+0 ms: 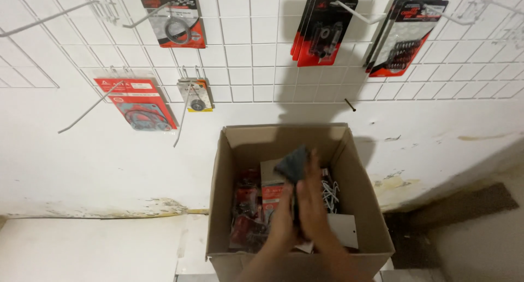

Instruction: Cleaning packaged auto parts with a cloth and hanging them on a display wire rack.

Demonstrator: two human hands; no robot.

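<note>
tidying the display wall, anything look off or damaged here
Yes. The wall paint is peeling and stained along its base. A gasket pack hangs tilted on the grid, and several hooks are bare. Both hands are in the box, holding a dark pack.

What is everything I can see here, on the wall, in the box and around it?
Wire grid panel: one, white, on the wall.
Bare pegs: several, white, sticking out of the grid.
Carded parts packs: about six hanging groups, red and black, on pegs.
Cardboard box: one, brown, open, against the wall.
Packs in box: several, red and black, jumbled.
Loose wire hooks: a bunch, white, in the box at right.
Dark pack: one, blurred, between the hands.
Left hand: in the box, on the dark pack.
Right hand: beside it, on the same pack.
</note>
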